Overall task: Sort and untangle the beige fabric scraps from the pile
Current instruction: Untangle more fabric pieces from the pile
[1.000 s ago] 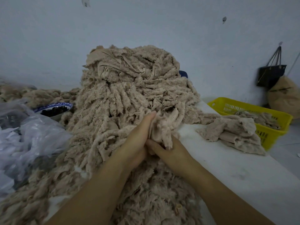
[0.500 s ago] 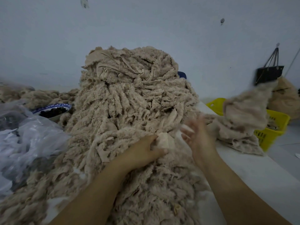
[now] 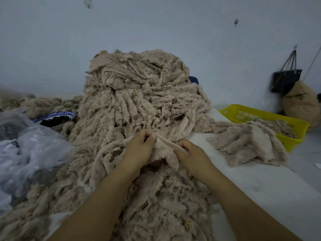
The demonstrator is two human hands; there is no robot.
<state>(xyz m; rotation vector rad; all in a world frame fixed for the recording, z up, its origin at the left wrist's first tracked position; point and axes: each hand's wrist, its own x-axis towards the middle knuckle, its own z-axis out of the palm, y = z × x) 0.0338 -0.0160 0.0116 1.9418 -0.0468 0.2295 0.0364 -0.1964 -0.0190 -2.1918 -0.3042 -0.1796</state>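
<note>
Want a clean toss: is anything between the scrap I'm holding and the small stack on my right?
Nothing visible: only bare table lies between the scrap and the small stack.

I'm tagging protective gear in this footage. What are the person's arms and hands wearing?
Nothing visible. The left hand and right hand have no gloves, watch or bracelet. Both forearms are uncovered down to the frame's lower edge, with no sleeve showing.

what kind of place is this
Probably a small textile-scrap sorting workshop: a tall pile of beige scraps sits on the white table, a smaller stack lies beside a yellow crate holding more, and the left hand and right hand pinch one scrap.
</note>
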